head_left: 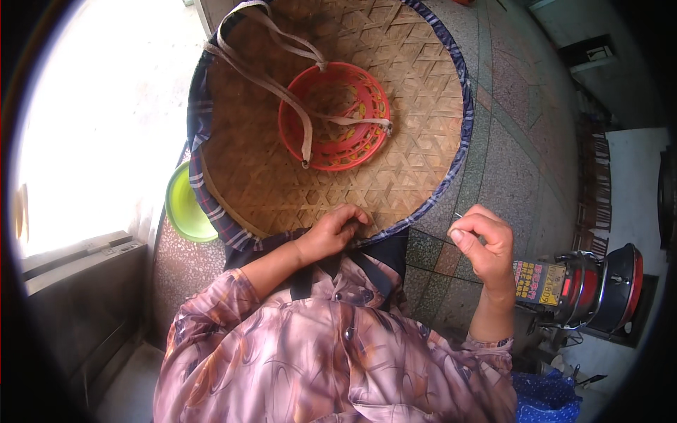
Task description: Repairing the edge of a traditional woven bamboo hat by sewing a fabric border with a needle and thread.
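A large round woven bamboo tray (419, 120) rests against my lap and stretches away in front of me. Dark blue plaid cloth (465, 92) is wrapped around its rim. At the near edge, my left hand (331, 231) is closed over the cloth-covered rim, fingers curled to the inner side. My right hand (486, 243) is raised to the right of the tray, thumb and forefinger pinching a thin needle (458, 215); any thread is too fine to see. Inside the tray sits a red plastic basket (300, 116) with pale fabric straps (264, 79) draped over it and past the far-left rim.
A lime-green basin (185, 204) stands on the floor at the tray's left, beside a bright doorway (84, 127). To the right are a parked motor vehicle's rear (585, 289) with a yellow-blue plate and a blue dotted cloth (546, 398). Speckled stone tiles (518, 151) cover the floor.
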Demonstrator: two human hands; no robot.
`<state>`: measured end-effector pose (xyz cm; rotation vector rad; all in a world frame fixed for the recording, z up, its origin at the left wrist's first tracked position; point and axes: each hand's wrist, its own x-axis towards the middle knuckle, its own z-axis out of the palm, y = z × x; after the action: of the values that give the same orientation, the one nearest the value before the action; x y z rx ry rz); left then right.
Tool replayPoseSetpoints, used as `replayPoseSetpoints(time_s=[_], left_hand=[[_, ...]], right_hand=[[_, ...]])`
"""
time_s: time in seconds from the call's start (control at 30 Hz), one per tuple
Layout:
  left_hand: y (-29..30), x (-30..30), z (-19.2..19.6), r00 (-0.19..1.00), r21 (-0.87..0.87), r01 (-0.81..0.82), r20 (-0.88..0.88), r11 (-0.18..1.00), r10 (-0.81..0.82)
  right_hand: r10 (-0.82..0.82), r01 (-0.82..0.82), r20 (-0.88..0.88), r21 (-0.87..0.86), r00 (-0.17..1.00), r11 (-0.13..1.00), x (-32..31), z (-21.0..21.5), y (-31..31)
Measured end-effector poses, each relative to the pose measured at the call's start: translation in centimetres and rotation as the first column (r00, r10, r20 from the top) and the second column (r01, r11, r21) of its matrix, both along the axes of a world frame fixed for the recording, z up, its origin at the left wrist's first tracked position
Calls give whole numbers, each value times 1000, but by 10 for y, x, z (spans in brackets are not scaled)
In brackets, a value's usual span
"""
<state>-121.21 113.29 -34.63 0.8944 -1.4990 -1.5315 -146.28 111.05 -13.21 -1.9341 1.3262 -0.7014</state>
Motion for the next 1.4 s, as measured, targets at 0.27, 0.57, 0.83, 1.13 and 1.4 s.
replayPoseSetpoints(time_s=[0.27, 0.57, 0.83, 1.13, 1.4], left_hand=[[9, 3, 22, 932, -428, -204, 190, 880, 309], [25, 24, 49, 842, -516, 72, 490, 853, 225], [34, 31, 52, 788, -724, 69, 461, 686, 407], [38, 38, 54, 775, -815, 157, 452, 558, 441], [48, 49, 54, 684, -749, 147, 549, 646, 480]], right_hand=[[-347, 364, -151, 107, 926, 925, -79, -44, 7], [-519, 545, -168, 215, 838, 810, -113, -108, 30], [-559, 495, -326, -263, 763, 828, -87, -119, 31], [382, -366, -30, -364, 924, 856, 45, -106, 29], [475, -463, -21, -266, 880, 845, 61, -134, 21]])
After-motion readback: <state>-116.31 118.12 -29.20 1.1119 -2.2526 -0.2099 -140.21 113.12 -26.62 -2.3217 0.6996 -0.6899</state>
